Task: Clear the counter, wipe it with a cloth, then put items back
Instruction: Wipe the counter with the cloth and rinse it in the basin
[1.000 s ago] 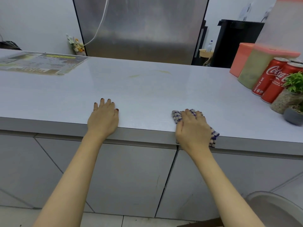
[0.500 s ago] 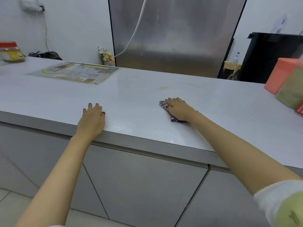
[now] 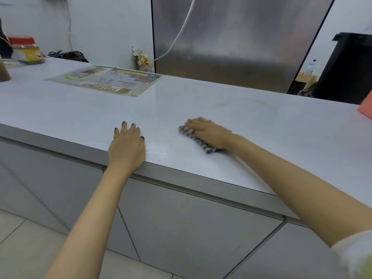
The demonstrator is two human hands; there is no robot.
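Our left hand [image 3: 126, 148] rests palm-down at the near edge of the table [image 3: 201, 97], fingers straight and slightly spread, holding nothing. Our right hand [image 3: 210, 133] presses the checked cloth [image 3: 198, 142] flat on the table just right of the left hand, fingers extended over it; the hand is motion-blurred. A laminated printed sheet [image 3: 104, 80] lies further back on the left; its yellow heading and text face away and are unreadable. The yellow label on the red-lidded jar [image 3: 26, 51] at far left is also illegible.
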